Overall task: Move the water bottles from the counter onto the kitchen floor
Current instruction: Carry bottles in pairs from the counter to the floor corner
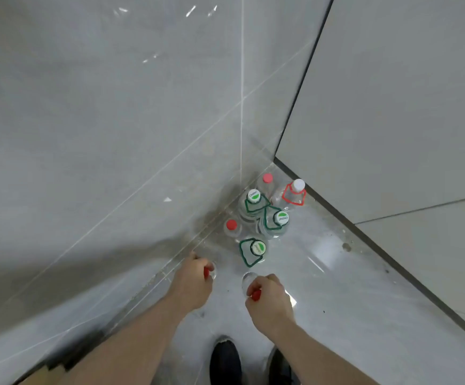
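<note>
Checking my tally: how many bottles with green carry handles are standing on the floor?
3: one nearest the corner, one to its right, one closest to the hands. None looks hidden.

Red, white, green-white caps [253,196]; grey floor [336,287]

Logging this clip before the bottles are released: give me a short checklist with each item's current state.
1. Left hand grips a red-capped clear plastic bottle: ok.
2. Right hand grips a second red-capped clear bottle: ok.
3. Held bottles' bases resting on the glossy grey tiled floor: cannot tell.
4. Bare floor in front of the green-handled bottle: ok.
5. Six clustered bottles standing upright: ok.
</note>
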